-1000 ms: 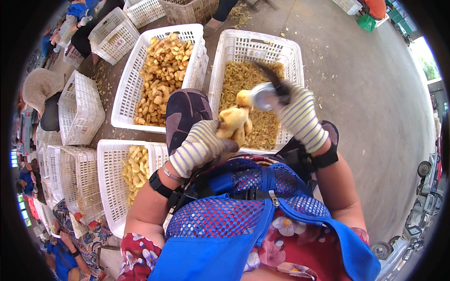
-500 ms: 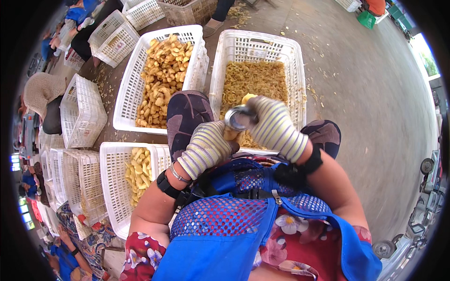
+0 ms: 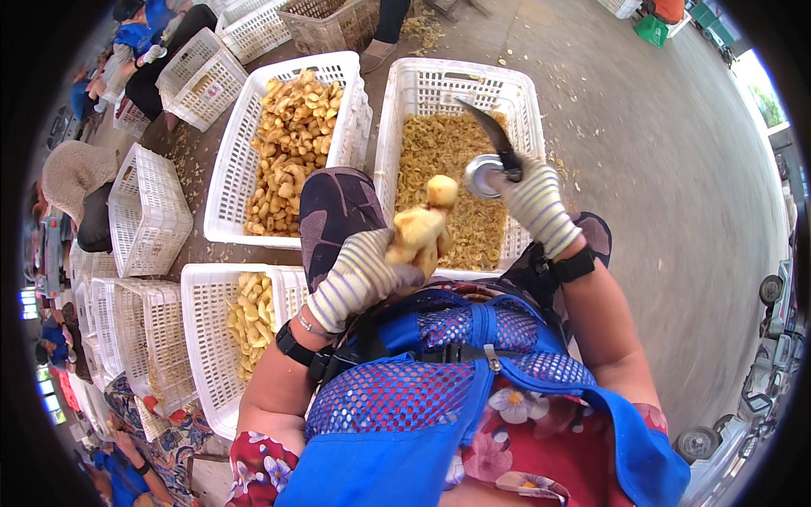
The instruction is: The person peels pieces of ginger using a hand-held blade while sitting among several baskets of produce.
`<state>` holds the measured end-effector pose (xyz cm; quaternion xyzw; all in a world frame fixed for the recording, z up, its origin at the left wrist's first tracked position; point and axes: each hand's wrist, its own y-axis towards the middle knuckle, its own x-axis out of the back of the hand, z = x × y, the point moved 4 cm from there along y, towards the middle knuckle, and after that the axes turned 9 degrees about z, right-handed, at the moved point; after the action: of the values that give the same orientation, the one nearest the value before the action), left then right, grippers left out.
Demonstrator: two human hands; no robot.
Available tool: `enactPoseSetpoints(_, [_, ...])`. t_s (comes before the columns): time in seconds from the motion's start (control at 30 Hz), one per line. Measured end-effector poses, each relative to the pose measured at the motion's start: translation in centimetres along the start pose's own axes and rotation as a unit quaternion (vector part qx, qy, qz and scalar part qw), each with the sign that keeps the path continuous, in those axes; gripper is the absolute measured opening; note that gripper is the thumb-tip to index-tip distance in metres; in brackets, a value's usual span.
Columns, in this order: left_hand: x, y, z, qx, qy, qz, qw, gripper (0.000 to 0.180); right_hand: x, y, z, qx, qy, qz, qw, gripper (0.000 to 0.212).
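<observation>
My left hand (image 3: 359,275), in a striped knit glove, is closed round a knobbly ginger root (image 3: 422,232). Its upper side looks pale and peeled, with brownish patches left at the knobs. Up and to the right, my gloved right hand (image 3: 541,207) is closed on a knife with a dark curved blade (image 3: 488,131) pointing away. A round shiny metal piece (image 3: 483,176) sits at that same grip; how it joins the knife is hidden. Both hands are above the near end of a white crate (image 3: 384,127) of brownish peelings (image 3: 439,152), and the tool is apart from the root.
A white crate (image 3: 224,169) of unpeeled ginger (image 3: 296,127) stands ahead on the left. Nearer, at my left, another crate (image 3: 198,338) holds pale peeled pieces (image 3: 251,313). Stacked crates (image 3: 148,211) and seated people line the far left. Scraps lie scattered on the concrete floor (image 3: 642,169).
My right hand has moved right, away from the ginger root, with the knife and metal piece. The blade and the root, mostly covered before, now show clearly.
</observation>
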<state>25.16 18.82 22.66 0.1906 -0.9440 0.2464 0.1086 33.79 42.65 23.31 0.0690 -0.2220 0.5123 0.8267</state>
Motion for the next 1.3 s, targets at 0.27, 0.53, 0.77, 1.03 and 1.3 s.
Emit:
enactPoseSetpoints(0.27, [-0.3, -0.3, 1.0, 0.012, -0.116, 0.065, 0.991, 0.045, -1.6, -1.8, 1.4, 0.064, -0.038, 0.030, 0.997, 0.022])
enactPoseSetpoints(0.53, [-0.5, -1.8, 0.2, 0.062, -0.179, 0.116, 0.975, 0.045, -1.8, -4.0, 3.1, 0.083, 0.021, 0.024, 0.996, 0.021])
enactPoseSetpoints(0.77, [-0.8, -1.1, -0.6, 0.001, -0.219, 0.087, 0.972, 0.045, -0.9, -2.1, 0.3, 0.068, -0.043, -0.026, 0.996, 0.022])
enactPoseSetpoints(1.03, [-0.8, -0.5, -2.7, -0.006, -0.281, 0.093, 0.955, 0.046, 1.4, -1.6, -0.4, 0.100, -0.036, -0.119, 0.987, 0.027])
enactPoseSetpoints(1.3, [-0.4, -1.0, 1.5, -0.004, -0.213, 0.112, 0.971, 0.047, 6.0, -2.4, -3.3, -0.093, 0.167, -0.143, 0.971, 0.022])
